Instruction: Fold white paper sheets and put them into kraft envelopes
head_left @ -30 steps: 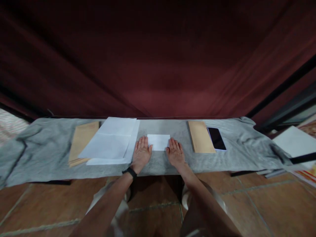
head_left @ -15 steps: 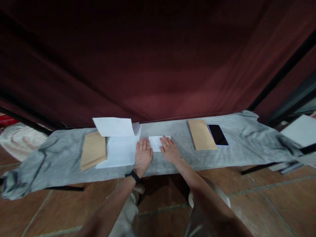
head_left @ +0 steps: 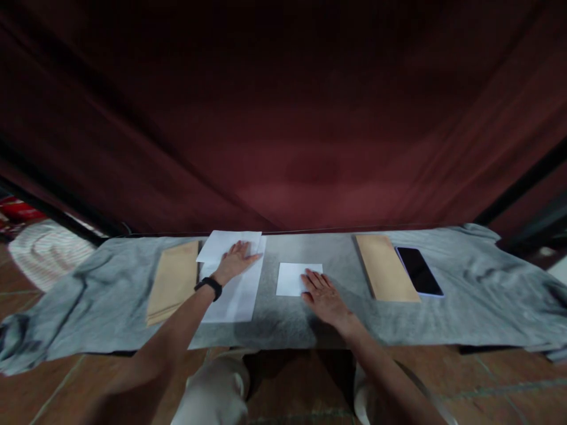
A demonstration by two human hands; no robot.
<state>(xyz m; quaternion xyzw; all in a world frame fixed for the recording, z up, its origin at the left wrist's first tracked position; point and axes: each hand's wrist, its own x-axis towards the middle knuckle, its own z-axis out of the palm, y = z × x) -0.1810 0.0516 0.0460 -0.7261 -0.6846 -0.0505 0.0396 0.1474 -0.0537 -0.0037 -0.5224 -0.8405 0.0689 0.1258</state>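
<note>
- Resting the right hand (head_left: 325,295) on the small paper (head_left: 290,279), with fingers flat, slightly apart over its right side, and gripping nothing.
- Spreading the left hand (head_left: 234,261) palm down over the sheets (head_left: 233,304), with thumb set wide of the fingers; giving no clear sign of a pinch.
- Showing the small paper flat on the grey cloth (head_left: 274,333), just right of the sheets, between brown envelopes (head_left: 172,280) and a brown stack (head_left: 387,268).
- Risking a skewed small paper, likely from one-sided pressure by the right hand alone.
- Possibly inviting a slip or crease in the sheets, from dragging the left palm across loose, overlapping layers.
- Perhaps courting a knock to the phone (head_left: 419,271), just beside the brown stack, from a wide sweep of the right arm.
- Offering no readable brand, label or writing; presenting plain paper faces, a dark phone screen and a black wristband (head_left: 208,288) too small for reading.
</note>
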